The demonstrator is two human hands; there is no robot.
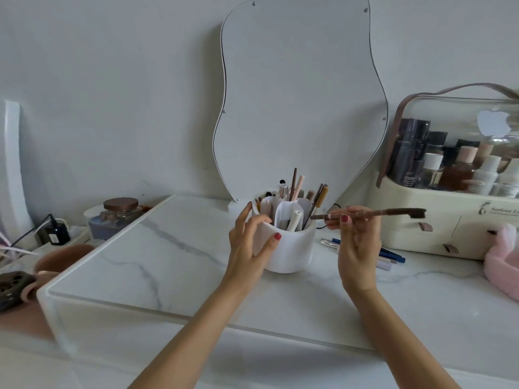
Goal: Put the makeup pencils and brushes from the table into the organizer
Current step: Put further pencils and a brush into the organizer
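A white round organizer (295,248) with several compartments stands in the middle of the marble table (168,262); several pencils and brushes stick up from it. My left hand (250,245) cups the organizer's left side, fingers spread against its wall. My right hand (356,248) is just right of the organizer and pinches a brown brow brush (376,213) held almost level, its bristle end pointing right, its other end near the organizer's rim. Several pencils (390,256) in blue, silver and lilac lie on the table behind my right hand.
A wavy mirror (303,94) leans on the wall behind the organizer. A cream cosmetics case (455,206) with bottles stands at the right, a pink fluffy headband (502,262) beside it. At the left are a jar (118,214), a small dark bottle (57,234) and a hairbrush (14,287).
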